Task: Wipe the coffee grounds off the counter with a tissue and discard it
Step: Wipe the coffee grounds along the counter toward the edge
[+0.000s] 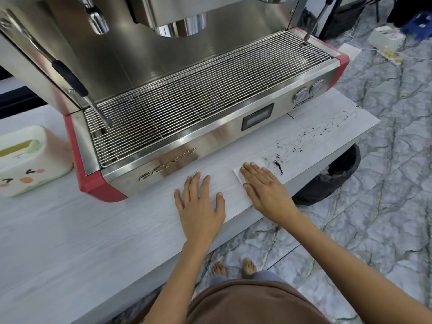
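**Asker:** Two hands are lying on the table (pixel 70 242); what are they doing?

**Describer:** Right hand (pixel 266 190), fingers straight, is pressing a white tissue (pixel 243 183) flat beside the coffee grounds (pixel 279 166). Left hand (pixel 198 206) is resting flat, gripping nothing. Wiping is seemingly just starting; next, sweeping right through the grounds.

**Asker:** Anything hidden?

**Describer:** A black-lined bin (pixel 332 178) is sitting half hidden under the table edge. The hand is covering most of the tissue.

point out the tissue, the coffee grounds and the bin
tissue (pixel 239 175): head view, bare corner left of the right hand's fingers
coffee grounds (pixel 279 166): head view, the dark streak right of the tissue
bin (pixel 336 174): head view, black bag at its rim
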### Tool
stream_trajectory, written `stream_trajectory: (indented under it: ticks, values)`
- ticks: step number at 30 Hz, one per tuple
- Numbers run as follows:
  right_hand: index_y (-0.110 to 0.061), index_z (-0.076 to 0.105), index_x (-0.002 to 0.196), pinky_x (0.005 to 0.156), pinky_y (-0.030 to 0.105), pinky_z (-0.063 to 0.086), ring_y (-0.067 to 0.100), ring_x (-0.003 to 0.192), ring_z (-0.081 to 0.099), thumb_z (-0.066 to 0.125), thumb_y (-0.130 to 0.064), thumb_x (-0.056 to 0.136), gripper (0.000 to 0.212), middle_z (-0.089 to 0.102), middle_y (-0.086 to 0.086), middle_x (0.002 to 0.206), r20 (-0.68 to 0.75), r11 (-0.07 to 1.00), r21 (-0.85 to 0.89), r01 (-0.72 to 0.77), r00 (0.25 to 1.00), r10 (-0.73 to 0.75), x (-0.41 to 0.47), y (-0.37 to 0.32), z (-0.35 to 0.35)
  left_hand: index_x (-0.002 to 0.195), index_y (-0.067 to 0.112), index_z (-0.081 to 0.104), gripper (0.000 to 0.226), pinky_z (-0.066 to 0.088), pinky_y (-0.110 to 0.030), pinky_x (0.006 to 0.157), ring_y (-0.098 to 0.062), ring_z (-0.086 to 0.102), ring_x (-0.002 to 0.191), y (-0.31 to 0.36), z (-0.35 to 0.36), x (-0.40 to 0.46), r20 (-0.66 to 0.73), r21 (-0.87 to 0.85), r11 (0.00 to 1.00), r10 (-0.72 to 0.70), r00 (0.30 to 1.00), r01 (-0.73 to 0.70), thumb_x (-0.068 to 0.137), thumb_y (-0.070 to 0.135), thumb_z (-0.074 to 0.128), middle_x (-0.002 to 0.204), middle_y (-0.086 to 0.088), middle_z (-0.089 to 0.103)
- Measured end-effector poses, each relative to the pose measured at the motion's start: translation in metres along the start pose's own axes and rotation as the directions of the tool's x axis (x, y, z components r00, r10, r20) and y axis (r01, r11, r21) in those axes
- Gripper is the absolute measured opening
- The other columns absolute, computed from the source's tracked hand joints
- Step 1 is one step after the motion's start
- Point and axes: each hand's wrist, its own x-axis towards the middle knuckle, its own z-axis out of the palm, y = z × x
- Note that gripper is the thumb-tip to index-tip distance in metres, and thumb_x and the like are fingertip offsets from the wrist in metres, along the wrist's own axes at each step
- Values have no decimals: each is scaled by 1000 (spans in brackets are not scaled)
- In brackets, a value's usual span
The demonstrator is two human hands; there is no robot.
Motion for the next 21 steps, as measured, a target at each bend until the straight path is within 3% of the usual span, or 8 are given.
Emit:
stream_trajectory:
  ticks: [17, 21]
  values:
    - [-11, 51, 136, 114, 34, 25, 17, 135, 38, 33, -28, 99, 44, 47, 6, 142, 3, 998, 48, -28, 1000, 28, 14, 57, -14, 148, 27, 40, 58, 4, -53, 122, -19, 15, 151, 42, 15, 11, 60, -49, 999, 6, 998, -3, 95, 50, 37, 161, 6, 29]
    - [-9, 56, 131, 112, 35, 28, 21, 132, 43, 45, -16, 99, 34, 52, 9, 137, -31, 993, 116, -32, 999, 36, 17, 65, -20, 149, 28, 37, 58, 4, -52, 123, -18, 14, 151, 52, 19, 17, 67, -23, 1000, 0, 998, 1, 96, 50, 36, 161, 5, 28]
